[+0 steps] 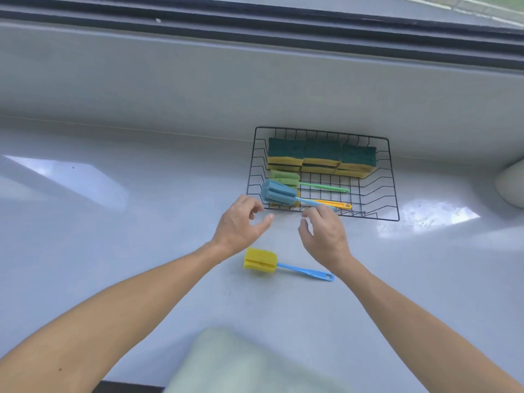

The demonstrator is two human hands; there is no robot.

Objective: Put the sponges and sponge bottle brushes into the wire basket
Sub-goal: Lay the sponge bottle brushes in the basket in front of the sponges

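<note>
Foam-headed yellow brush (260,260) at six o'clock looks light; grip its stiff handle. Left hand (241,222) and right hand (324,231) hover loose, empty.

I see wire basket (392,177) at counter (141,251) rear; sponges (321,154) stacked along its back wall, three brushes (279,191) in front of them. One brush (261,260) on counter before basket, between my forearms.

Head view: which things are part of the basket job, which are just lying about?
Job:
- wire basket
- stacked sponges in it
- green brush in it
- blue brush, handle at right hand
- yellow brush under it
- yellow-headed brush on counter
- left hand, holding nothing

Lying about:
- pale cloth
- white object at right edge
</note>
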